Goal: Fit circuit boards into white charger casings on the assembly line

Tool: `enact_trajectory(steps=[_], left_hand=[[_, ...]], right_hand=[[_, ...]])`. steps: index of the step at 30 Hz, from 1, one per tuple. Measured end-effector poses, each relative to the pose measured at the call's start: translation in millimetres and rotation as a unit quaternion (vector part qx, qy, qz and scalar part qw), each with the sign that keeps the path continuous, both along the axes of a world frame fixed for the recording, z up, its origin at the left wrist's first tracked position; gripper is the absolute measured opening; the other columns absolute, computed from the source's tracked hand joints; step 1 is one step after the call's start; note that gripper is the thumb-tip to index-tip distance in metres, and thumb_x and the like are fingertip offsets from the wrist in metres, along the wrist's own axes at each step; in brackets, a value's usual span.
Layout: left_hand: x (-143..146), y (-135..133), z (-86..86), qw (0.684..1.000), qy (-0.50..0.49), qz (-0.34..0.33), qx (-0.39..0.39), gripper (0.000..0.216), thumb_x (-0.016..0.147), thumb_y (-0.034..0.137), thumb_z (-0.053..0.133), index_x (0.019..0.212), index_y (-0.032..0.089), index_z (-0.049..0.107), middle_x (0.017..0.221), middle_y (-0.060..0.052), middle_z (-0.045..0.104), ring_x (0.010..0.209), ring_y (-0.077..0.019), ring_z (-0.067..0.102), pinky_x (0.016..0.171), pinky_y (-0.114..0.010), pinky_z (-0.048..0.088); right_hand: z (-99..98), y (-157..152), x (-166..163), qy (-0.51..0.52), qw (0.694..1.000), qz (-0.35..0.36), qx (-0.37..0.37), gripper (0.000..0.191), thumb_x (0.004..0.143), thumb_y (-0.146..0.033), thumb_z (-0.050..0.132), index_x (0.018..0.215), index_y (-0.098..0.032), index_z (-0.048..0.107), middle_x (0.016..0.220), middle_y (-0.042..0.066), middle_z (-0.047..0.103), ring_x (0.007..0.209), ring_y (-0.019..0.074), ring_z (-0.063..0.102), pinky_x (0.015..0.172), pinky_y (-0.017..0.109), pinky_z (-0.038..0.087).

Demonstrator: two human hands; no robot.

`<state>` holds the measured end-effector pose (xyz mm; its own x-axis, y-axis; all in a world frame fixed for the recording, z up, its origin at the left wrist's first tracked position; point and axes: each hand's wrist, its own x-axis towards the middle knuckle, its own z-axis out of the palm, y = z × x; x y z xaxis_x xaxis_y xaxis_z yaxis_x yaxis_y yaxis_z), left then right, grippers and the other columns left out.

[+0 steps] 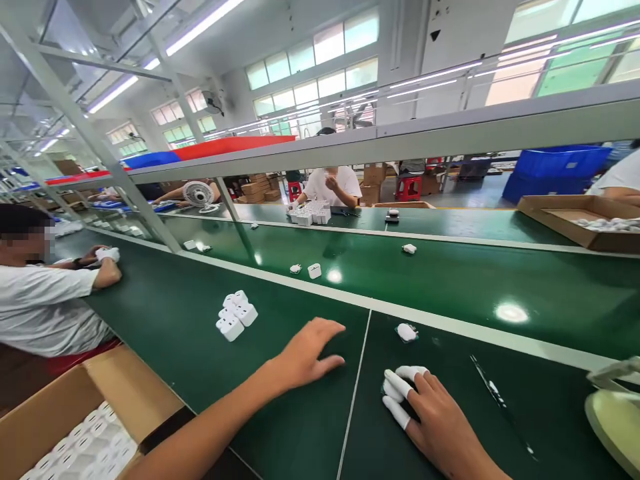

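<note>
My right hand [434,410] bends over a small white piece [393,392] on the bench [300,433]. My fingers, in white finger covers [399,385], hide part of this piece, so I cannot tell if I pinch it or only touch it. My left hand [311,353] is spread above the bench, with the thumb apart from the fingers. A thin tool [495,392] at the right is dark and hard to make out. The pale green object [613,417] and the carton [135,393] of white blocks are both cut off by the picture's edges. The bench surface is dark green, with a white line between my hands. Beyond it, a green strip [465,280] reflects the lamps. A beam [300,157] partly hides a person [347,187] opposite, below bright windows [330,47].
</note>
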<state>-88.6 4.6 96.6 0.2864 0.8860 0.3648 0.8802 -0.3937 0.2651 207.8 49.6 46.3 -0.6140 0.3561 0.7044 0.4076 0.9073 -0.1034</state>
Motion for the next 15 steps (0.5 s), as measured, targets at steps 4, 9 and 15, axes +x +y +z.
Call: enact_trajectory(steps=[4, 9, 15], left_hand=[[-82, -17, 22.3, 0.968, 0.13, 0.213, 0.013, 0.037, 0.088, 0.026, 0.068, 0.124, 0.018, 0.066, 0.123, -0.015, 0.073, 0.115, -0.0344, 0.067, 0.101, -0.05, 0.055], [-144, -36, 22.8, 0.926, 0.161, 0.342, 0.005, 0.031, 0.085, 0.027, 0.058, 0.106, 0.008, 0.072, 0.099, -0.025, 0.073, 0.099, -0.0464, 0.067, 0.084, -0.061, 0.054], [-158, -36, 1.3, 0.917, 0.2, 0.343, -0.02, 0.041, 0.09, 0.033, 0.044, 0.114, 0.013, 0.071, 0.106, -0.02, 0.07, 0.103, -0.0409, 0.065, 0.09, -0.054, 0.053]], right_hand=[[5.6, 0, 1, -0.012, 1.0, -0.013, 0.003, 0.036, 0.105, -0.02, 0.04, 0.136, -0.018, 0.057, 0.115, 0.014, 0.066, 0.097, 0.027, 0.067, 0.082, 0.041, 0.061], [7.2, -3, 0, -0.021, 0.993, -0.115, 0.015, 0.025, 0.103, -0.029, 0.053, 0.121, -0.013, 0.062, 0.095, 0.013, 0.065, 0.08, 0.0286, 0.062, 0.068, 0.043, 0.057], [4.0, -6, -2, -0.024, 0.992, -0.091, -0.086, 0.014, 0.098, -0.016, 0.056, 0.109, -0.018, 0.064, 0.089, 0.007, 0.063, 0.076, 0.0239, 0.057, 0.067, 0.038, 0.054]])
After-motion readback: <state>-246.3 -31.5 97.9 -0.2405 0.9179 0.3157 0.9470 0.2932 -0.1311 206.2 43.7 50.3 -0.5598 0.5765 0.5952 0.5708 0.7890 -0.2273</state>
